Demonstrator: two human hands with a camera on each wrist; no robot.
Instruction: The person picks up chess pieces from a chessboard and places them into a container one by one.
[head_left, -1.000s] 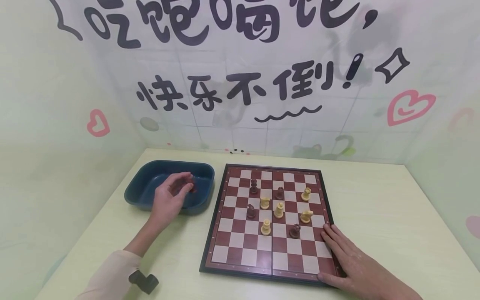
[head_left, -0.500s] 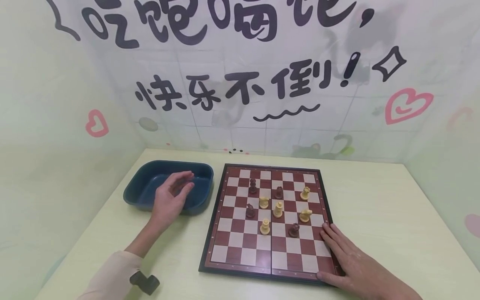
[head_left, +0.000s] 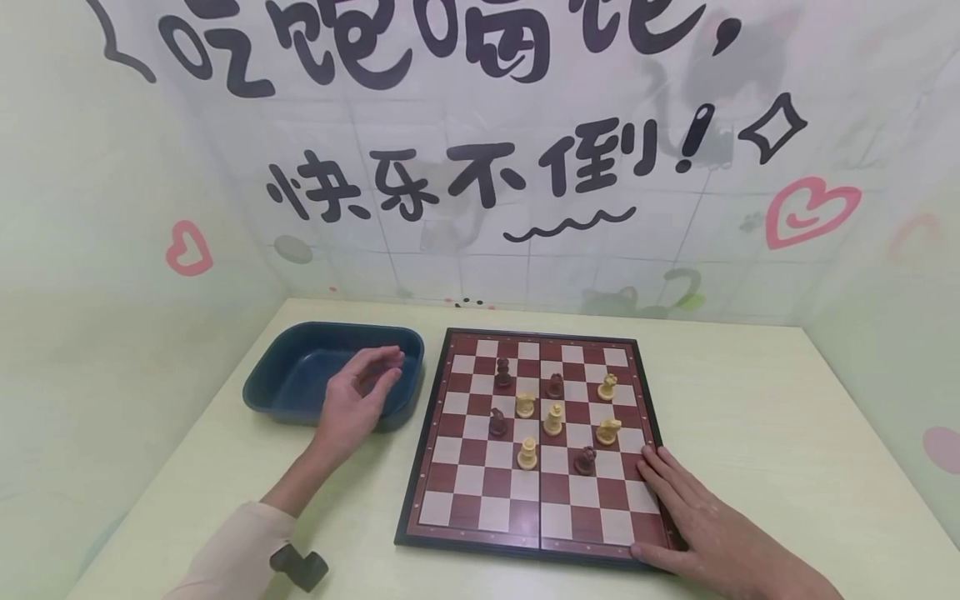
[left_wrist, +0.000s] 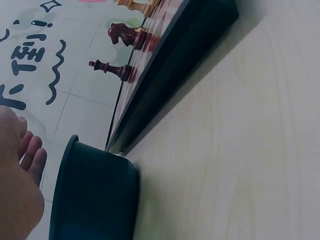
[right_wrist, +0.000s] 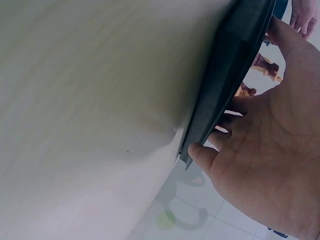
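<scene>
My left hand (head_left: 356,400) hovers over the right part of a dark blue tub (head_left: 292,379), fingers loosely bent, thumb apart, nothing between them. At the right edge of a red and white chessboard (head_left: 495,508), my right hand (head_left: 705,521) rests with fingers on the border. Dark red chess pieces stand on the board: a tall one (head_left: 503,372), a knight (head_left: 498,422) and two others, one near the front (head_left: 585,461). Cream pieces stand among them, including a rook (head_left: 528,454), a tall piece (head_left: 553,419) and a knight (head_left: 609,432). My left hand partly hides the tub's inside.
The board lies on a pale wooden table (head_left: 750,400), right of the tub. Behind the table hangs a white curtain (head_left: 480,275) printed with dark writing and pink hearts. A dark strap part (head_left: 300,568) sits at my left sleeve.
A second ago my left hand pinched a dark red chess piece over the tub; it let go of it, and the hand has since shifted slightly right. The right hand has stayed put.
</scene>
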